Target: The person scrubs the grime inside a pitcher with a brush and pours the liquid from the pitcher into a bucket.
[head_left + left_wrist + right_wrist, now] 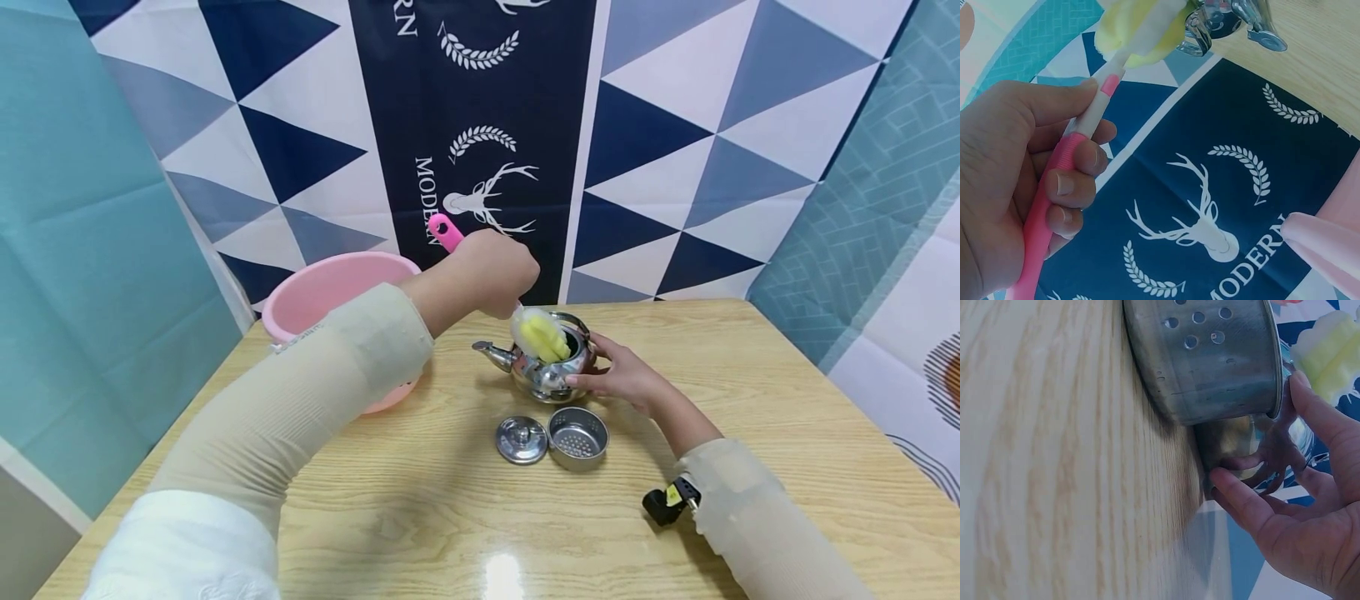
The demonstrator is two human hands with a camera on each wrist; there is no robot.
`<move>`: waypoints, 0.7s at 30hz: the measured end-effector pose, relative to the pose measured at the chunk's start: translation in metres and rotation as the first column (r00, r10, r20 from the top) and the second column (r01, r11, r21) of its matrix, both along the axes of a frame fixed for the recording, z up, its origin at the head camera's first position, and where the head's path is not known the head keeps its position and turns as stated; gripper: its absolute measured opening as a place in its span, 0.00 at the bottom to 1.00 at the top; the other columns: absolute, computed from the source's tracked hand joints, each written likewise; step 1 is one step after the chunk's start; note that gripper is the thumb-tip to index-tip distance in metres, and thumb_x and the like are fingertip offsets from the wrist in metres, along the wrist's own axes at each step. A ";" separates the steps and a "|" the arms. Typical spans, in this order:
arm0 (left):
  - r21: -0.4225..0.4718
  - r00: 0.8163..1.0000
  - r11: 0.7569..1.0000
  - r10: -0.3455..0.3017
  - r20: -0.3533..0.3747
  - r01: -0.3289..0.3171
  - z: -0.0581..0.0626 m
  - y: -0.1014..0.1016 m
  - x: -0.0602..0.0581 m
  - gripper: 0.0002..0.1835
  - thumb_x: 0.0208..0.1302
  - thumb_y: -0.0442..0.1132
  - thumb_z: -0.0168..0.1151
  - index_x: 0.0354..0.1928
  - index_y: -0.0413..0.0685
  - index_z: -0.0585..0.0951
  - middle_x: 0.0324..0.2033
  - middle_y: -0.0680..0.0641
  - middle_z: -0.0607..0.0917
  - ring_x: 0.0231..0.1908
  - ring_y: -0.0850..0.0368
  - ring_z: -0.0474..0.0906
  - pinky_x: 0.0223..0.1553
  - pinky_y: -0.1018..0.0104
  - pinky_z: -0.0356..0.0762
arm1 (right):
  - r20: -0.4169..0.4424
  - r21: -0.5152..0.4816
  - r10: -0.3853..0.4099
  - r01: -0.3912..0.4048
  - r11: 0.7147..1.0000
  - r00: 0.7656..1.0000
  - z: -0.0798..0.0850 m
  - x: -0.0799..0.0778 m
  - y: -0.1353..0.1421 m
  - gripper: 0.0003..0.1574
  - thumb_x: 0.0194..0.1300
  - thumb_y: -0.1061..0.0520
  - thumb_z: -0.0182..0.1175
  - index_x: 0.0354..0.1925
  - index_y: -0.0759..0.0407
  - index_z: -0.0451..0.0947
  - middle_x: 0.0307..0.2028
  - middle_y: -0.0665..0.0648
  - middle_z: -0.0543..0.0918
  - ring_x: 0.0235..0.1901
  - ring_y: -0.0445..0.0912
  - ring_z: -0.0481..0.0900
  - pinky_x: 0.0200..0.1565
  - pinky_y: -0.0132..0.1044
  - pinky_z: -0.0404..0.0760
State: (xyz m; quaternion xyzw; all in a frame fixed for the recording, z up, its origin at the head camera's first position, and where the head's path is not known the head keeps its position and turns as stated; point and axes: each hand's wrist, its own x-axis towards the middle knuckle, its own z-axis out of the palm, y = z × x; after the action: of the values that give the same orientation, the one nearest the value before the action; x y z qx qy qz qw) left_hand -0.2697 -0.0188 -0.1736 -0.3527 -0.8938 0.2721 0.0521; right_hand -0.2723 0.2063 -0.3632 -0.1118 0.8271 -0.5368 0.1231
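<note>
My left hand (495, 271) grips the pink-and-white handle (1054, 181) of a bottle brush with a yellow sponge head (543, 336). The sponge is at the open top of a shiny metal teapot (549, 385); whether it touches the rim cannot be told. The teapot's spout (493, 356) points left. With thumb in front and fingers behind, my right hand (618, 377) holds the teapot's right side. In front of it on the table lie a round metal lid (521, 440) and a perforated strainer cup (577, 433), close beside each other.
A pink basin (341, 279) stands at the back left of the wooden table (420, 517), partly behind the left forearm. A patterned cloth (652, 142) hangs behind the table. The right wrist carries a small black camera (663, 504).
</note>
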 end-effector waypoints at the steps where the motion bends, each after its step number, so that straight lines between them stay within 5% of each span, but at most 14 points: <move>1: 0.002 1.000 1.000 0.006 0.007 -0.006 0.000 0.000 0.000 0.07 0.60 0.48 0.60 0.28 0.57 0.77 0.22 0.56 0.70 0.27 0.58 0.70 0.28 0.62 0.70 | 0.001 -0.001 0.000 0.000 1.000 1.000 0.000 0.000 0.000 0.63 0.61 0.53 0.69 0.77 0.59 0.36 0.71 0.77 0.48 0.60 0.66 0.69 0.50 0.48 0.79; 13: 0.019 0.998 1.000 0.024 0.059 -0.025 -0.007 -0.001 0.002 0.08 0.61 0.47 0.59 0.27 0.56 0.77 0.20 0.56 0.67 0.25 0.59 0.68 0.26 0.66 0.66 | 0.001 -0.005 -0.006 0.006 1.000 1.000 0.001 0.001 0.000 0.64 0.61 0.53 0.69 0.77 0.59 0.36 0.71 0.77 0.48 0.58 0.65 0.71 0.50 0.48 0.79; 21: 0.034 0.997 0.998 0.047 0.065 -0.050 -0.011 -0.002 0.001 0.07 0.61 0.49 0.60 0.31 0.57 0.80 0.24 0.56 0.74 0.29 0.59 0.73 0.29 0.64 0.71 | 0.007 -0.001 -0.012 0.012 1.000 1.000 -0.001 0.000 0.000 0.64 0.60 0.52 0.69 0.77 0.59 0.36 0.71 0.77 0.48 0.60 0.65 0.69 0.49 0.46 0.80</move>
State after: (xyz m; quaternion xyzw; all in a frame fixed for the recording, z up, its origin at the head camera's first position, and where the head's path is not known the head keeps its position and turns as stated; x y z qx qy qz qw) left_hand -0.2689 -0.0213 -0.1851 -0.3385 -0.9080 0.2458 0.0230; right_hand -0.2723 0.2063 -0.3638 -0.1050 0.8270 -0.5385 0.1229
